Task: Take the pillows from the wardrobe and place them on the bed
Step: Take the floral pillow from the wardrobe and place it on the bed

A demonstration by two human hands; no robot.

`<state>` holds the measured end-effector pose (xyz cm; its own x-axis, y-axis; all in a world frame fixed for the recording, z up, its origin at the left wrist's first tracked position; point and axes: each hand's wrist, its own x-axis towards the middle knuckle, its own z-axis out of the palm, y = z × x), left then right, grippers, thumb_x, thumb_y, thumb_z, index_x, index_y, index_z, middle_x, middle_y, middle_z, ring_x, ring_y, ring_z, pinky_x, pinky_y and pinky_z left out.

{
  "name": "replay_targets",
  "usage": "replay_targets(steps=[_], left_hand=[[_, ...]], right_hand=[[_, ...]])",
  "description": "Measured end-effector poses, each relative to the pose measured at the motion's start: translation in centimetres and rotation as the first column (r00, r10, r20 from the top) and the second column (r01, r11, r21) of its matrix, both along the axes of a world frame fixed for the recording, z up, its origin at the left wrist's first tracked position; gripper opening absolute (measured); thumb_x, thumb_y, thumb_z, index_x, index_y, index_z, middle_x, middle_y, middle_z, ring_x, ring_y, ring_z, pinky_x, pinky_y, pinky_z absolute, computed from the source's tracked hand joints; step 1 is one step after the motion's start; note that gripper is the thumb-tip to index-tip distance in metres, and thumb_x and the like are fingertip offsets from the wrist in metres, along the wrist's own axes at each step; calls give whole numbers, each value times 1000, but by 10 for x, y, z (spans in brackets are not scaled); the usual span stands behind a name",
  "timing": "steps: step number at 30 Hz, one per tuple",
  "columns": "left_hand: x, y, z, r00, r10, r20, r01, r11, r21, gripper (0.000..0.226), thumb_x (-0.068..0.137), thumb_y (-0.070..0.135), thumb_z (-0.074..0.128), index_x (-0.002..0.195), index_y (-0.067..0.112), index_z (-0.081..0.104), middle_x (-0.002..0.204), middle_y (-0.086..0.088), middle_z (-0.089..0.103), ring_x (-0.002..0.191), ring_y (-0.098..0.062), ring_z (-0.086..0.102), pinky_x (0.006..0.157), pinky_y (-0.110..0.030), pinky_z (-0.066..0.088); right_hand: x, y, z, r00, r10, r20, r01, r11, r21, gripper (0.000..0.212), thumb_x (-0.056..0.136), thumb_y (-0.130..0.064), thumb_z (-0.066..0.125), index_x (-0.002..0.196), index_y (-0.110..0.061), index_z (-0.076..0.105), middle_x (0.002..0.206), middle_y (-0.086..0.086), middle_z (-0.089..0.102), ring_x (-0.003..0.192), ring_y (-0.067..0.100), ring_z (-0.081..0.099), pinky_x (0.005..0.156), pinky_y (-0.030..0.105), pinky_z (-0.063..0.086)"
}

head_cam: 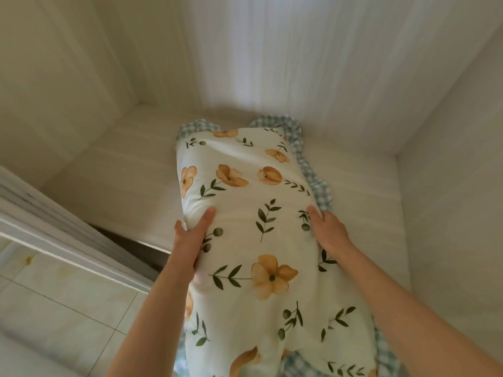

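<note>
A white pillow printed with orange flowers and green leaf sprigs, edged with a blue-and-white checked frill, lies lengthwise inside the pale wardrobe. Its far end rests on the wardrobe shelf, close to the ribbed back wall, and its near end reaches out past the shelf's front edge toward the person.

The left hand clasps the pillow's left side, thumb lying on top of the fabric and the other fingers curled underneath, out of sight. The right hand grips the pillow's right side beside the checked frill, thumb pressed on the printed top and the fingers tucked around the edge. Both bare forearms stretch up to the pillow from below.

Left of the pillow, the white edge of the wardrobe door stands open, and below it lies a light tiled floor.
</note>
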<state>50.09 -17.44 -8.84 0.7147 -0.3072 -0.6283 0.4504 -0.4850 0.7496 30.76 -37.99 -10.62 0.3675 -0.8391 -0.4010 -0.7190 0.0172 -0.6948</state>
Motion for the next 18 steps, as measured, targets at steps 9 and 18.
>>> replay_targets(steps=[9,18], left_hand=[[-34,27,27,973,-11,232,22,999,-44,109,50,79,75,142,32,40,112,0,67,92,-21,70,82,-44,60],[-118,99,70,840,174,514,-49,968,-248,95,52,76,81,135,53,40,123,14,64,103,-14,70,87,-43,59]], right_hand=[[-38,42,-11,963,-222,154,195,965,175,52,78,-51,39,112,-15,56,102,6,63,89,24,58,79,39,47],[-65,103,4,864,-278,419,228,960,165,43,90,-60,32,100,-23,50,88,-8,55,80,15,53,75,36,39]])
